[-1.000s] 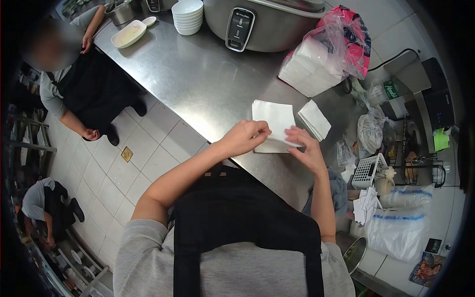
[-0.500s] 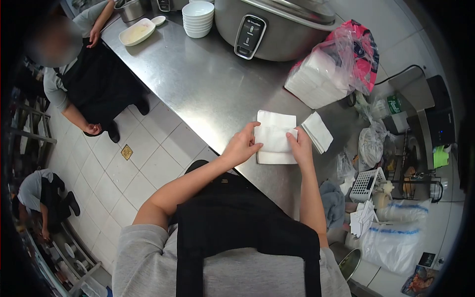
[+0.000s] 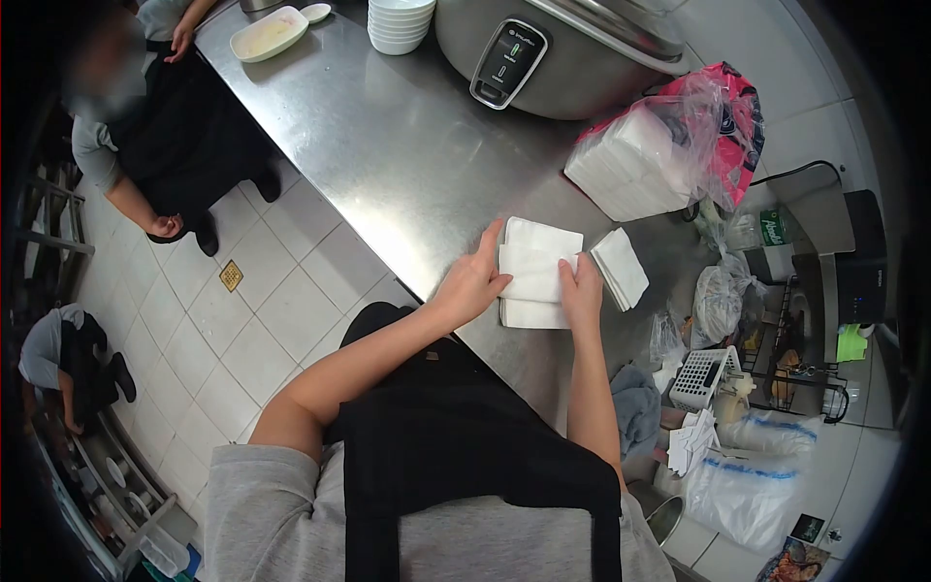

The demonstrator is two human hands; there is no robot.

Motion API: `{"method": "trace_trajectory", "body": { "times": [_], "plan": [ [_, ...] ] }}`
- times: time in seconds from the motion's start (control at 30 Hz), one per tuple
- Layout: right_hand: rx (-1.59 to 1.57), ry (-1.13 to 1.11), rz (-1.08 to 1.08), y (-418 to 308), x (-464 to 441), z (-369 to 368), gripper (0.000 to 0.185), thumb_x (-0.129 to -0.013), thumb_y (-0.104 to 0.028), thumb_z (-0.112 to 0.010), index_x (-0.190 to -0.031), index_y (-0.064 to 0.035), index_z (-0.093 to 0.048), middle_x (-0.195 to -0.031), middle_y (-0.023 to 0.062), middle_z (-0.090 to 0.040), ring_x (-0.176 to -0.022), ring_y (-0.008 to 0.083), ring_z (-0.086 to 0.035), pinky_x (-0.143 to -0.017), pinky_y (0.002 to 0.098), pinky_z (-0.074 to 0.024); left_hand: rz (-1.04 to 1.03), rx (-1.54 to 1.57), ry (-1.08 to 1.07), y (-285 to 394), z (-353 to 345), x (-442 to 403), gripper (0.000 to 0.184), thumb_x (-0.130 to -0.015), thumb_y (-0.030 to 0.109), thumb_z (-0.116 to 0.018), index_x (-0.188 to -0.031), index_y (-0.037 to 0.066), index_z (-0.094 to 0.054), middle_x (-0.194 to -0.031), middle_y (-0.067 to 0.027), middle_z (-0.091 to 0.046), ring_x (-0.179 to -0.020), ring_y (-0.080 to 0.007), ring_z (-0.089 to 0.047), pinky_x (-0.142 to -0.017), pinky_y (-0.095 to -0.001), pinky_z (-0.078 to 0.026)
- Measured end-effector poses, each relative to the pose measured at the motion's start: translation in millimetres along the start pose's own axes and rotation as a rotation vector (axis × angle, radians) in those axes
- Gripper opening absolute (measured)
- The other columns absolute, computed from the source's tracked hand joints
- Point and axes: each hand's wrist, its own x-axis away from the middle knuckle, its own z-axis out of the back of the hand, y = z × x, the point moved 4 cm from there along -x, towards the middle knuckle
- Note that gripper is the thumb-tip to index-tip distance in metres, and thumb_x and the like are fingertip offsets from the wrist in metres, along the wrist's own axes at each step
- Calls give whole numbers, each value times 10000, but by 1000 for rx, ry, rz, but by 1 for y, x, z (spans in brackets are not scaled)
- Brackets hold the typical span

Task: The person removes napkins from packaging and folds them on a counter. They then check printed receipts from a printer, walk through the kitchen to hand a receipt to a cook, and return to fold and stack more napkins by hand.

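A folded white paper napkin (image 3: 531, 274) lies over a pile of white napkins (image 3: 538, 315) on the steel worktop. At its left edge is my left hand (image 3: 470, 283), with the index finger stretched out along the side and the thumb apart from it, touching the napkin's border; its other fingers are hidden. My right hand (image 3: 582, 299) grips the right side of the napkin, thumb on top. Just right of that hand sits a smaller stack of folded napkins (image 3: 621, 269). Behind them, a pink-and-clear plastic pack (image 3: 713, 145) holds a thick block of napkins (image 3: 628, 167).
A large cooker (image 3: 572, 58) stands at the back of the worktop (image 3: 388, 165), beside stacked white bowls (image 3: 400, 27) and an oblong dish (image 3: 270, 35). At right are a white basket (image 3: 700, 378) and a grey cloth (image 3: 635, 412). One person (image 3: 184, 136) stands at left; another (image 3: 73, 364) bends lower left.
My left index finger has straightened upward along the napkin's edge. My right thumb has moved slightly left over the napkin. The whole view has shifted a little.
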Motion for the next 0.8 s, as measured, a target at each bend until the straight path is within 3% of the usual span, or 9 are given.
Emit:
{"method": "trace_trajectory", "body": {
  "times": [0.23,0.3,0.33,0.4,0.43,0.53,0.63,0.73,0.8],
  "plan": [
    [-5,-23,-12,1,-4,-1,302,-882,-284,-539,-916,16,-537,-712,229,-594,-707,427,-584,-624,503,-421,38,-8,-132,9,9,-8,725,-786,69,-647,-1393,23,-254,-756,-154,-616,-687,-300,-621,-623,-384,-480],
    [-53,-15,20,0,-3,0,302,-878,-287,-543,-913,13,-539,-716,230,-598,-708,426,-587,-624,502,-421,-367,-239,129,27,19,-10,627,-772,62,-645,-1339,30,-379,-981,-186,-597,-876,-276,-613,-725,-380,-492],
    [-53,-14,18,2,-3,-1,302,-878,-287,-543,-913,13,-539,-716,230,-598,-708,426,-587,-624,502,-421,-368,-239,127,28,16,-13,627,-772,62,-645,-1339,30,-379,-981,-186,-597,-876,-276,-613,-725,-380,-492],
    [-90,29,11,5,-3,-3,310,-874,-290,-547,-903,18,-534,-721,231,-599,-707,423,-587,-621,493,-424,-509,-421,-31,37,-6,-19,522,-802,84,-593,-1290,-20,-443,-1247,-227,-482,-1157,-287,-504,-925,-386,-441],
    [-91,30,13,5,-3,-3,310,-874,-290,-547,-903,18,-534,-721,231,-599,-707,423,-587,-621,493,-424,-511,-422,-29,39,-16,-20,522,-802,84,-593,-1290,-20,-443,-1247,-227,-482,-1157,-287,-504,-925,-386,-441],
    [-90,-21,0,12,-7,-5,319,-865,-283,-561,-915,31,-533,-694,229,-590,-680,424,-580,-611,483,-430,-542,-862,-176,32,-52,-12,554,-868,167,-486,-1317,-130,-356,-1434,-273,-288,-1362,-371,-256,-1104,-459,-230],
    [-140,-33,-5,9,1,3,267,-863,-238,-568,-933,19,-550,-780,210,-615,-725,383,-597,-637,450,-445,-553,-632,-117,23,-55,-9,608,-856,203,-498,-1344,-115,-326,-1438,-277,-275,-1365,-368,-247,-1106,-463,-217],
    [-225,222,105,-13,35,29,259,-859,-188,-564,-1036,2,-570,-991,200,-624,-912,342,-607,-764,405,-469,-537,-678,-148,22,-57,-8,628,-882,262,-467,-1360,-110,-301,-1450,-277,-250,-1382,-360,-209,-1113,-465,-195],
    [-137,-10,456,-36,63,22,410,-864,-202,-572,-1223,-12,-512,-1282,199,-505,-1198,327,-484,-972,410,-394,-550,-771,-160,21,-57,-8,639,-896,297,-447,-1360,-115,-296,-1451,-277,-246,-1385,-358,-200,-1113,-465,-194]
  ]
}}
